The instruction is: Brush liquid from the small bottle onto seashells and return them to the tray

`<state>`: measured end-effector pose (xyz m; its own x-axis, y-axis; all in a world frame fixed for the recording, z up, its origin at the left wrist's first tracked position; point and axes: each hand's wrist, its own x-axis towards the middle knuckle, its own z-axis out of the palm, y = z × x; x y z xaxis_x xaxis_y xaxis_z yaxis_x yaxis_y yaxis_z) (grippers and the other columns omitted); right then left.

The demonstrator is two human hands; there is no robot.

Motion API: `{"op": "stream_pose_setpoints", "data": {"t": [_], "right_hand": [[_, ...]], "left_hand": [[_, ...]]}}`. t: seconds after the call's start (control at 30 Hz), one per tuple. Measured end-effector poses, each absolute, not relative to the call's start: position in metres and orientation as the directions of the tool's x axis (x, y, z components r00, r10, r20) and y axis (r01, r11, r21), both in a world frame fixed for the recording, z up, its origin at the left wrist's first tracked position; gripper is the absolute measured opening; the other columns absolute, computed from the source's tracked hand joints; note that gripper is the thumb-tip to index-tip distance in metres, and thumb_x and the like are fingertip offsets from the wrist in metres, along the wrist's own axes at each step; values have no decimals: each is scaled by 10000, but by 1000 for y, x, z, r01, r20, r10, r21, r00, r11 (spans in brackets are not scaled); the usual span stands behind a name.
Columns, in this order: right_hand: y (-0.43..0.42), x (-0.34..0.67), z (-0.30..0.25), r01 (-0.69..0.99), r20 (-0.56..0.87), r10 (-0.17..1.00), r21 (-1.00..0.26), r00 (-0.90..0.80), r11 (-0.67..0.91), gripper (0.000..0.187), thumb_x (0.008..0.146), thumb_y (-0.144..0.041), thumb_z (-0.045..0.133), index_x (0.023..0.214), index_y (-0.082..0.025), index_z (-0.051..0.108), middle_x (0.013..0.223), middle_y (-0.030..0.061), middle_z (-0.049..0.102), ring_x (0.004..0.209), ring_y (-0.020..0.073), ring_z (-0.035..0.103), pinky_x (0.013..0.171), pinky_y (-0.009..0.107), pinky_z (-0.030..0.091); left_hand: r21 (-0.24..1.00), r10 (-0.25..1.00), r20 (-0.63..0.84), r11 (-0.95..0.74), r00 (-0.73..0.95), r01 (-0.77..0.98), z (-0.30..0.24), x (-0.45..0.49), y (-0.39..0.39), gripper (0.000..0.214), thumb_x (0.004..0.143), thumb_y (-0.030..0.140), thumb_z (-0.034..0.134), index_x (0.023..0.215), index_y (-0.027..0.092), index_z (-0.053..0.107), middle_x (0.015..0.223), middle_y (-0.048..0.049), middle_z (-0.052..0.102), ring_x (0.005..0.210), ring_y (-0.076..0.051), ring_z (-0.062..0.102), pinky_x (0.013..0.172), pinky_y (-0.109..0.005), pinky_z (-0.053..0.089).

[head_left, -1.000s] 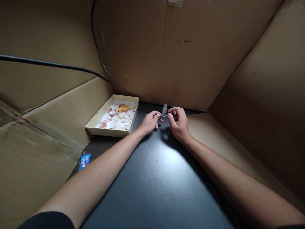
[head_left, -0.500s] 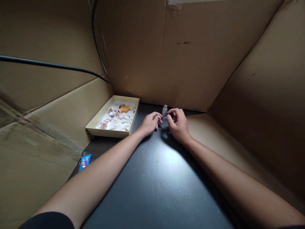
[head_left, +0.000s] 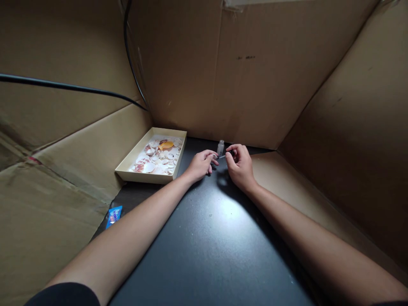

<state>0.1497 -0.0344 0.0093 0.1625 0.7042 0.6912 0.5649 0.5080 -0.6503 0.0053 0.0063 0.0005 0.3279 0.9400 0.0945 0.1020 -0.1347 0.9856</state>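
Note:
My left hand (head_left: 201, 164) is closed in a pinch on a small whitish piece (head_left: 214, 156), perhaps a shell, too small to tell for sure. Facing it, my right hand (head_left: 239, 165) pinches a thin, short brush-like stick (head_left: 222, 157), whose tip points at the whitish piece. Whether the two touch I cannot tell. Just behind the fingers a small clear bottle (head_left: 220, 148) stands upright with its neck uncovered. To the left lies a shallow cream box (head_left: 149, 177) holding several shells (head_left: 159, 160), one of them orange.
A blue snack wrapper (head_left: 114, 216) lies by the left table edge. Cardboard walls (head_left: 204, 76) enclose the dark table (head_left: 191, 246) at the back and sides. A black cable (head_left: 70, 88) runs along the left wall. A cardboard flap (head_left: 274, 170) covers the table's right side.
My right hand has shifted very slightly to the right with the stick. My left hand keeps its pinch in nearly the same place.

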Motion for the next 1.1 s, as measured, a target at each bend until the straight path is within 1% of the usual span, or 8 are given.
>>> {"op": "stream_pose_setpoints", "data": {"t": [0.1, 0.27, 0.4, 0.5, 0.67, 0.73, 0.87, 1.1], "right_hand": [[-34, 150, 8, 552, 694, 697, -657, 177, 513, 70, 850, -242, 517, 885, -202, 563, 816, 14, 486, 684, 139, 464, 643, 290, 421], [-34, 150, 8, 551, 670, 725, -670, 161, 497, 65, 838, -229, 526, 881, -202, 565, 817, 10, 479, 651, 130, 452, 623, 289, 414], [-35, 148, 9, 526, 692, 709, -658, 139, 539, 65, 842, -226, 512, 883, -208, 559, 808, 11, 481, 679, 140, 458, 632, 289, 417], [-37, 147, 11, 548, 687, 717, -647, 119, 530, 56, 836, -232, 519, 865, -207, 560, 801, 11, 478, 663, 138, 445, 616, 288, 412], [-39, 146, 13, 534, 737, 661, -618, 140, 577, 83, 854, -264, 504, 895, -207, 550, 833, 22, 494, 688, 143, 463, 613, 287, 416], [-39, 145, 13, 543, 727, 679, -613, 101, 575, 84, 847, -267, 514, 889, -209, 557, 828, 19, 493, 676, 142, 462, 602, 287, 413], [-39, 145, 12, 554, 716, 691, -615, 96, 561, 80, 843, -260, 517, 883, -207, 561, 827, 22, 500, 670, 144, 460, 602, 291, 412], [-38, 147, 12, 573, 698, 707, -626, 110, 529, 77, 844, -260, 517, 883, -210, 562, 824, 19, 495, 674, 145, 462, 624, 296, 422]], "left_hand": [[983, 941, 94, -140, 324, 120, 2, 5, 5, 198, 927, 151, 402, 992, 101, 582, 699, -4, 641, 354, -29, 475, 361, -162, 347], [980, 936, 107, -157, 336, 124, 3, 5, 4, 176, 894, 122, 414, 945, 112, 582, 695, 7, 636, 372, -31, 483, 373, -162, 365], [979, 936, 103, -155, 338, 132, 3, 4, 4, 163, 872, 109, 420, 908, 120, 579, 665, 15, 627, 382, -36, 481, 382, -162, 369], [976, 936, 105, -161, 335, 143, 4, 4, 4, 165, 866, 101, 412, 880, 123, 575, 638, 17, 615, 394, -41, 489, 397, -160, 376], [973, 933, 127, -183, 336, 141, 4, 4, 4, 167, 870, 109, 405, 852, 127, 570, 626, 19, 606, 403, -40, 490, 421, -159, 392], [974, 935, 124, -179, 334, 139, 3, 4, 4, 183, 864, 96, 398, 841, 128, 576, 609, 25, 592, 405, -40, 490, 425, -156, 390], [980, 940, 105, -153, 325, 126, 4, 3, 4, 206, 867, 87, 379, 868, 131, 580, 620, 27, 588, 402, -40, 495, 404, -151, 364], [984, 935, 115, -155, 336, 93, 6, 4, 2, 143, 880, 123, 423, 910, 125, 564, 683, 18, 614, 391, -30, 483, 394, -158, 362]]}}
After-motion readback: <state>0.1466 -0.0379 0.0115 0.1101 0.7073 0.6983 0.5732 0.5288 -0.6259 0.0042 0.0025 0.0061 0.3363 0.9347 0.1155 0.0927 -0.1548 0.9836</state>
